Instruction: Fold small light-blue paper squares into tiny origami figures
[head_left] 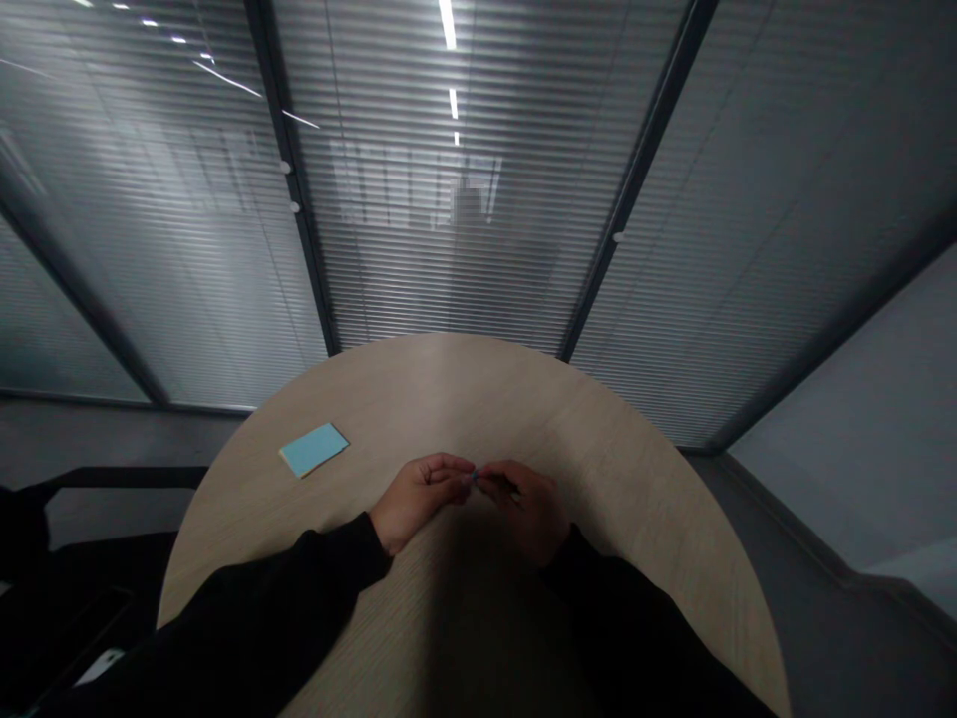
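Over the middle of the round table, my left hand (428, 494) and my right hand (526, 504) meet at their fingertips. Between the pinched fingers of both hands sits a tiny blue object (474, 476), mostly covered and too small to name. Thumb and forefinger are closed on it from each side. To the left of my left hand lies a light blue paper pad (315, 449), flat on the wood and apart from both hands.
The pale wooden table (449, 389) has a curved far edge close to a glass partition with blinds (449, 289). A dark chair (97, 558) stands at the left side of the table. A white wall (874, 429) is on the right.
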Demonstrator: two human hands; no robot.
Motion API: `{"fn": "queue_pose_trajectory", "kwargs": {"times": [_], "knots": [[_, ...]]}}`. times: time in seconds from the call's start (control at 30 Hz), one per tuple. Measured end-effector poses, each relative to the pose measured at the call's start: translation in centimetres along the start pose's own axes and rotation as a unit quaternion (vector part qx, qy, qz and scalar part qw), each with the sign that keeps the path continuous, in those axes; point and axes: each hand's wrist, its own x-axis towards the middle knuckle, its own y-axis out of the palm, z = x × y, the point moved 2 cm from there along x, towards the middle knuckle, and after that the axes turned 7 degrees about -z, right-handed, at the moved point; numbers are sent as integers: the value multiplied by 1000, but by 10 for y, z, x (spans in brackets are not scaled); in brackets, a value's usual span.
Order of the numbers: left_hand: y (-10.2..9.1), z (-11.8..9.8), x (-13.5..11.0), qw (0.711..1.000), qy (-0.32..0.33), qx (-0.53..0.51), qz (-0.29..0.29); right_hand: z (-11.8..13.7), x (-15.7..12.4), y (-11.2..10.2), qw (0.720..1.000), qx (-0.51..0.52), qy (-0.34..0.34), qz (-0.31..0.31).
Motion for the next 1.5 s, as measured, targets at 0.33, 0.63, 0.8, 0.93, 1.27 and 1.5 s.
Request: {"fn": "queue_pose_trajectory", "kwargs": {"times": [0.33,0.63,0.8,0.93,1.27,1.5], "knots": [[0,2,2,1000,9,0,0,3,0,0,997,-53,-56,2],[2,2,-1,1000,14,4,20,7,-2,3,986,-134,-98,-5],[2,2,0,1000,4,10,5,8,-1,3,981,-151,-117,-20],[2,3,1,1000,1,3,1,10,-2,2,977,-174,-123,-13],[4,0,0,1000,10,11,26,12,-3,3,976,-194,-101,-9],[4,2,-1,999,18,3,48,17,-3,2,977,-193,-83,-25]]}}
